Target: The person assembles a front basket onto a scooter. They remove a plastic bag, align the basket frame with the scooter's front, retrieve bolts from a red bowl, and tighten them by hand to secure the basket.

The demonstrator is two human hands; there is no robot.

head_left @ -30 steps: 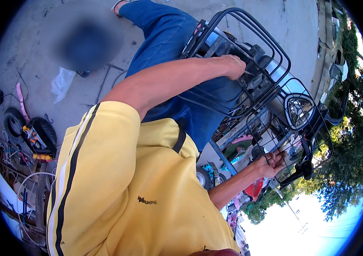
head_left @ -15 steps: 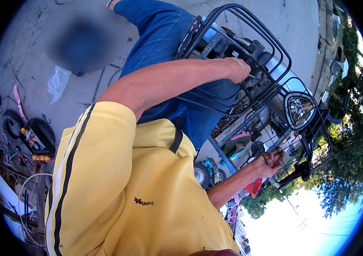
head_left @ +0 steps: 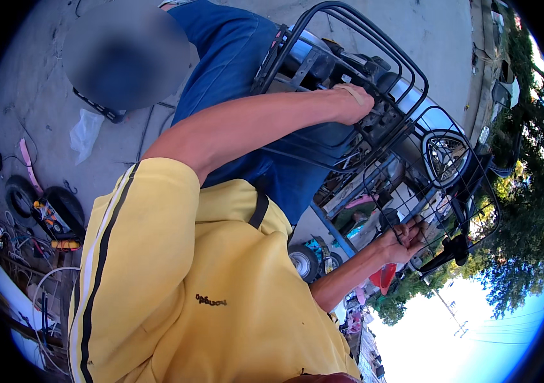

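Observation:
My left hand (head_left: 355,104), with a strip like a bandage on it, reaches into the black mechanism (head_left: 380,108) of a silver-and-black two-wheeler. Its fingers curl inward, and what they grip is hidden. Black tubular bars (head_left: 383,38) arch beyond this hand. At the lower right, my right hand (head_left: 407,239) is beside a black wire basket (head_left: 406,191), seen partly through its wires. Those fingers are bent together, and I cannot make out what is between them. An oval lamp or mirror (head_left: 445,156) shows behind the wires.
My bent leg in blue jeans (head_left: 221,64) lies beside the vehicle. To the left are tyres (head_left: 64,204), an orange-and-black tool (head_left: 51,217), cables and a clear plastic bag (head_left: 85,135). A blurred patch (head_left: 125,57) hides part of the ground. Trees stand at the right.
The view has shifted slightly, and the vehicle appears a little further left. A black object now shows below the blurred patch. Both hands stay in nearly the same places on the vehicle.

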